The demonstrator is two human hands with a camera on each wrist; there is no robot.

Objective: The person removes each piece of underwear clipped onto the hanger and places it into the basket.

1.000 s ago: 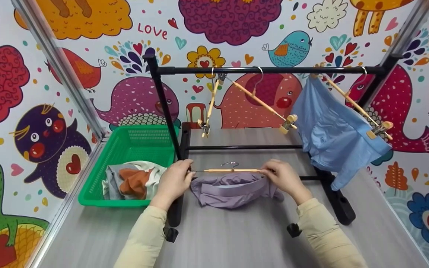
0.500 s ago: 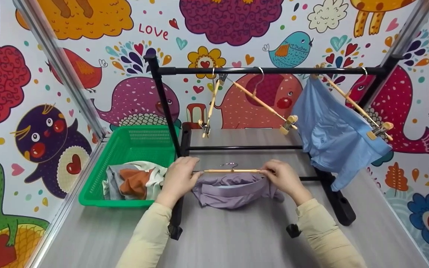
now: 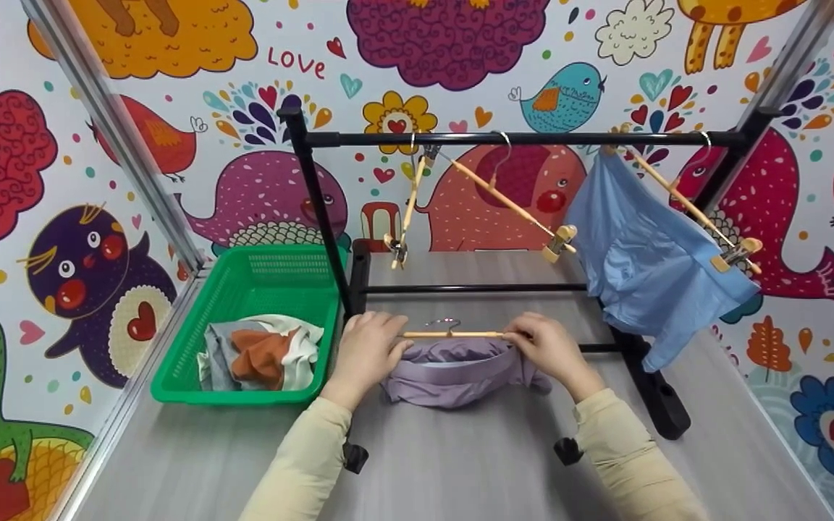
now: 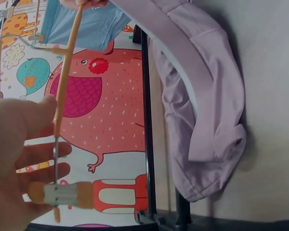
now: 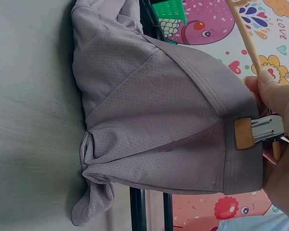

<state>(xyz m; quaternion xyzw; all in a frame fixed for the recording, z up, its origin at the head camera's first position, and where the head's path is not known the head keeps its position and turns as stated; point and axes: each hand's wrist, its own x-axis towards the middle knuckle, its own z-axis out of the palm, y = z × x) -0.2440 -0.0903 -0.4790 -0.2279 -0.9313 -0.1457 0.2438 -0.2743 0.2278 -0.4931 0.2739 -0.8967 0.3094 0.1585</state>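
Lilac shorts (image 3: 453, 380) hang below a wooden clip hanger (image 3: 453, 334) held level, its metal hook up. My right hand (image 3: 551, 351) pinches the hanger's right end. In the right wrist view, a metal and wood clip (image 5: 257, 131) there bites the waistband (image 5: 243, 166). My left hand (image 3: 370, 354) is at the hanger's left part. In the left wrist view, its thumb lies against the wooden bar (image 4: 66, 82) with the other fingers behind. The left clip (image 4: 60, 195) sits beside those fingers, away from the fabric; the waistband's left end droops free.
A black rack (image 3: 533, 137) stands behind the hands. It carries two bare clip hangers (image 3: 489, 188) and, at right, light blue shorts (image 3: 656, 246) on another hanger. The green basket (image 3: 171, 391) at left holds crumpled clothes (image 3: 265, 354).
My left hand has slid right along the hanger, from its left end inward over the bar. My right hand and the hanger stay nearly in place.
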